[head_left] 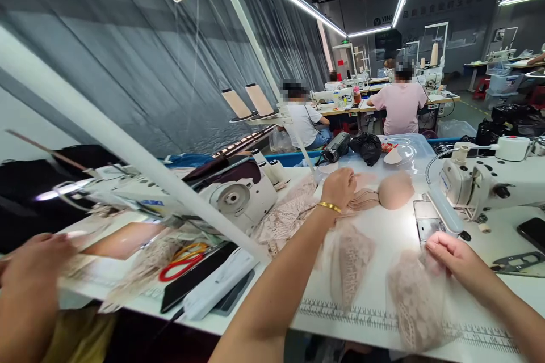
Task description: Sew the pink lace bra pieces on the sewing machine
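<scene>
My right hand (447, 255) pinches the top edge of a sheer beige lace piece (413, 300), which hangs blurred over the table's front edge beside the sewing machine's needle plate (426, 218). Farther back, my left hand (339, 184), a gold bracelet at its wrist, has its fingers bent together over pale beige material. What they grip is hidden. Just right of it lies a smooth beige moulded cup (395, 190) with several thin layered edges. A second lace piece (351, 266) is on the white table between my arms. More lace fabric (293, 210) is heaped left of my forearm.
The sewing machine (481, 181) stands at right, with a black phone (532, 233) near it. At left are another machine (232, 198), red-handled scissors (183, 266) and a co-worker's hand (38, 266). A slanting white pole (128, 150) crosses the view. A ruler strip (340, 311) runs along the front edge.
</scene>
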Motion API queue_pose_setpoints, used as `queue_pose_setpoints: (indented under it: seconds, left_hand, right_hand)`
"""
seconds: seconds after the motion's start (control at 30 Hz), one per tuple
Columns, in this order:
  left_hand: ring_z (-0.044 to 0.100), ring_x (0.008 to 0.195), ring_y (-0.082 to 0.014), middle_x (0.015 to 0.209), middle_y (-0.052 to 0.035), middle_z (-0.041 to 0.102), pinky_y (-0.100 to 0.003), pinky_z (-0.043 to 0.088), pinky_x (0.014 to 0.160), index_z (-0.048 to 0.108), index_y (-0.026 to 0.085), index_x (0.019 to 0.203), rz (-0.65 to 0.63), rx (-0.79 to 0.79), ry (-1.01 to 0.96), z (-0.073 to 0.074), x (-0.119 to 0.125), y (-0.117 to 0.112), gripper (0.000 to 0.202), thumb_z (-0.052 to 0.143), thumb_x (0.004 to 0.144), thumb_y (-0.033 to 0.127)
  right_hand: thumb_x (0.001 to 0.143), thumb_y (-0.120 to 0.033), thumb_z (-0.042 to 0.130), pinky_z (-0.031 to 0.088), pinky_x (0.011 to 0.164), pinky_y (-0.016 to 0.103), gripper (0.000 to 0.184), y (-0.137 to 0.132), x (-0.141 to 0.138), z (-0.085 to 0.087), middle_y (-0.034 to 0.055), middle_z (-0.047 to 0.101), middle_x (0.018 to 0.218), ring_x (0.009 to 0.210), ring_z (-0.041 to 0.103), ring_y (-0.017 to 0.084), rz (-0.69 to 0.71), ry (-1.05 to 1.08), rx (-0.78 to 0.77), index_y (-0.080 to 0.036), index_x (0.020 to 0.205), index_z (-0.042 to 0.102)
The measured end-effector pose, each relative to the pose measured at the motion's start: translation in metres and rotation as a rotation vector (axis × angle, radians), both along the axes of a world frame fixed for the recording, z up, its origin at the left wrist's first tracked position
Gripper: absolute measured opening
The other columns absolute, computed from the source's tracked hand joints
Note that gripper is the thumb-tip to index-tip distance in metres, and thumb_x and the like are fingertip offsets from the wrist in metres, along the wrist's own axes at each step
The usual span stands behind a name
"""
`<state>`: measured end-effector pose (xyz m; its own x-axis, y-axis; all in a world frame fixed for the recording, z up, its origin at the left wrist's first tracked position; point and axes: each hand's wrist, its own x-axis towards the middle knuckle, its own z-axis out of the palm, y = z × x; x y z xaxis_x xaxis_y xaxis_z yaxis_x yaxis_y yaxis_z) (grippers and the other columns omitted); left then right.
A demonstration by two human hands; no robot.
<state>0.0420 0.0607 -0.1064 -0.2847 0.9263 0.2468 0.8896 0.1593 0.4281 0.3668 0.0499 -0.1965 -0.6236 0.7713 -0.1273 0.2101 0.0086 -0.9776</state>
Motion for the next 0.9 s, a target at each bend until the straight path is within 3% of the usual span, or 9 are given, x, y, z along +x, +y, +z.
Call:
queue_pose_setpoints:
  seconds: [0.13, 0.33, 0.47, 0.53, 0.63, 0.7, 0.77, 0.83, 0.9]
  left_hand:
    - [0.063, 0.073, -0.0173, 0.080, -0.0010, 0.067, -0.025, 0.048, 0.063, 0.061, 0.019, 0.097, -0.110, 0.004, -0.207, 0.002, 0.036, -0.046, 0.015, 0.054, 0.092, 0.031]
    - [0.050, 0.060, -0.0123, 0.067, 0.0038, 0.055, -0.022, 0.036, 0.053, 0.053, 0.019, 0.081, -0.295, -0.178, -0.747, -0.027, 0.092, -0.110, 0.021, 0.064, 0.078, 0.037]
    - [0.053, 0.066, -0.0153, 0.069, 0.0020, 0.057, -0.027, 0.041, 0.062, 0.054, 0.020, 0.076, -0.298, -0.215, -0.509, -0.037, 0.109, -0.118, 0.011, 0.061, 0.077, 0.028]
    - [0.061, 0.085, -0.0216, 0.090, -0.0041, 0.068, -0.033, 0.050, 0.080, 0.061, 0.020, 0.087, -0.422, -0.180, -0.370, -0.034, 0.114, -0.114, 0.016, 0.069, 0.077, 0.029]
    - [0.058, 0.122, -0.0307, 0.132, -0.0128, 0.064, -0.043, 0.044, 0.108, 0.061, 0.020, 0.119, -0.751, -0.117, -0.351, -0.023, 0.119, -0.098, 0.057, 0.086, 0.070, 0.036]
    - [0.062, 0.112, -0.0262, 0.121, -0.0077, 0.069, -0.037, 0.049, 0.099, 0.062, 0.021, 0.118, -0.928, -0.246, -0.394, -0.016, 0.120, -0.084, 0.055, 0.087, 0.072, 0.038]
    - [0.062, 0.082, -0.0162, 0.089, 0.0016, 0.067, -0.025, 0.049, 0.074, 0.063, 0.020, 0.100, -0.941, -0.360, -0.388, -0.007, 0.117, -0.073, 0.033, 0.082, 0.079, 0.037]
    - [0.051, 0.064, -0.0108, 0.071, 0.0061, 0.056, -0.022, 0.039, 0.059, 0.059, 0.019, 0.088, -0.840, -0.282, -0.297, 0.000, 0.110, -0.069, 0.023, 0.077, 0.084, 0.032]
    - [0.047, 0.060, -0.0108, 0.068, 0.0062, 0.052, -0.023, 0.035, 0.057, 0.056, 0.019, 0.086, -0.734, -0.033, -0.094, 0.004, 0.102, -0.073, 0.014, 0.070, 0.087, 0.022]
  right_hand:
    - [0.096, -0.068, 0.054, 0.045, 0.063, 0.033, 0.048, -0.004, 0.002, 0.008, 0.0014, 0.068, 0.074, 0.070, 0.060, 0.020, -0.014, 0.067, -0.045, -0.023, 0.086, 0.064]
    - [0.098, -0.077, 0.043, 0.048, 0.069, 0.034, 0.060, -0.009, 0.013, 0.012, 0.0054, 0.069, 0.084, 0.076, 0.063, 0.020, 0.027, 0.169, -0.096, -0.019, 0.095, 0.062]
    - [0.092, -0.061, 0.069, 0.047, 0.070, 0.030, 0.041, -0.018, 0.018, 0.015, -0.0004, 0.064, 0.079, 0.077, 0.060, 0.018, 0.041, 0.123, -0.001, -0.021, 0.101, 0.066]
    - [0.093, -0.053, 0.070, 0.045, 0.067, 0.028, 0.032, -0.026, 0.018, 0.020, -0.0034, 0.059, 0.074, 0.073, 0.058, 0.017, 0.037, 0.036, 0.117, -0.023, 0.101, 0.067]
    - [0.098, -0.040, 0.065, 0.046, 0.064, 0.027, 0.015, -0.041, 0.017, 0.035, -0.0039, 0.059, 0.073, 0.070, 0.057, 0.016, 0.088, -0.105, 0.371, -0.025, 0.097, 0.068]
    - [0.101, -0.033, 0.061, 0.048, 0.064, 0.025, 0.009, -0.049, 0.019, 0.048, -0.0031, 0.067, 0.080, 0.071, 0.061, 0.015, 0.103, -0.109, 0.592, -0.028, 0.102, 0.068]
    - [0.103, -0.028, 0.058, 0.051, 0.063, 0.024, 0.012, -0.053, 0.020, 0.059, -0.0027, 0.073, 0.089, 0.071, 0.064, 0.014, 0.005, -0.049, 0.849, -0.030, 0.112, 0.067]
    - [0.103, -0.025, 0.059, 0.051, 0.062, 0.024, 0.022, -0.054, 0.021, 0.064, -0.0015, 0.075, 0.095, 0.073, 0.066, 0.014, -0.167, -0.004, 1.081, -0.030, 0.124, 0.063]
    - [0.103, -0.020, 0.060, 0.051, 0.062, 0.024, 0.034, -0.052, 0.018, 0.061, 0.0002, 0.076, 0.096, 0.075, 0.067, 0.015, -0.282, 0.011, 1.224, -0.028, 0.135, 0.058]
